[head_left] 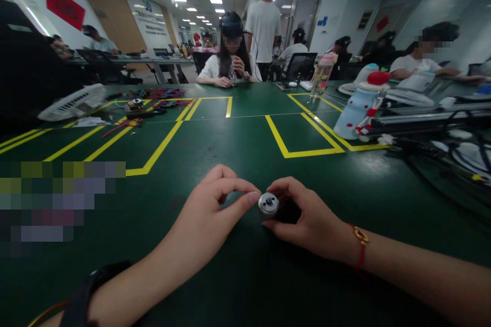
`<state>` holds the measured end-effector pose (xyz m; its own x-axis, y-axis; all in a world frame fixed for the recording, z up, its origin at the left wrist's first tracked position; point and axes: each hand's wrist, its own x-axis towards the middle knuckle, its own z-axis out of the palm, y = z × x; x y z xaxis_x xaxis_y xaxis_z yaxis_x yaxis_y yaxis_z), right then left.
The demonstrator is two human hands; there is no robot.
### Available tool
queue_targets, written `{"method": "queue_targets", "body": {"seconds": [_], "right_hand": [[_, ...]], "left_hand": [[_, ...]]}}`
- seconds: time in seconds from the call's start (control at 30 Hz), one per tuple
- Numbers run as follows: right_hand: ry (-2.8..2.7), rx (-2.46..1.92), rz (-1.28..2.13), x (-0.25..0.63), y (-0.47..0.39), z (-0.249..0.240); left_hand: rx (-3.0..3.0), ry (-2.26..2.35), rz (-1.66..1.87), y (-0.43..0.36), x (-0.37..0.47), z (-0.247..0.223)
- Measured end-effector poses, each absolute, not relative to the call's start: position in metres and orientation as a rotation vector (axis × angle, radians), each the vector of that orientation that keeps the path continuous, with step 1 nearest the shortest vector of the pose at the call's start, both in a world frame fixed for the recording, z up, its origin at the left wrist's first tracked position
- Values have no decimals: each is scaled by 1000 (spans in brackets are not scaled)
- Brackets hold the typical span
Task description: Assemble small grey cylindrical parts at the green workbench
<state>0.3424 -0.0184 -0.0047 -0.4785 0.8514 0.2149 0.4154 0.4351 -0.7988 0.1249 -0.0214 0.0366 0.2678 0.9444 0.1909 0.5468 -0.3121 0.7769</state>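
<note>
A small silver cylindrical motor (268, 206) stands on the dark green tabletop, its round end face up, with a dark centre and small holes in that face. Fingers and thumb of my right hand (312, 217) close around its right side and hold it. From the left, my left hand (220, 204) reaches the motor's upper rim, thumb and forefinger pinched together. Whatever may sit in that pinch is too small or hidden to make out. A red cord bracelet (361, 245) circles my right wrist.
Yellow tape (314, 154) marks boxes on the green table (215, 148). Wires (164, 96) and another motor part (135, 106) lie far left. A blue bottle (355, 112), black cables (433, 153) and a clear bottle (322, 76) stand or lie right. A person (230, 64) sits opposite.
</note>
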Motion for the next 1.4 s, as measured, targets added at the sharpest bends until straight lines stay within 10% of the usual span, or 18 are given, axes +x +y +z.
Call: {"method": "queue_targets", "body": {"seconds": [1.4], "right_hand": [[-2199,-1023,688,346,-18,0]], "left_hand": [[2198,1350,502,-23,122,19]]}}
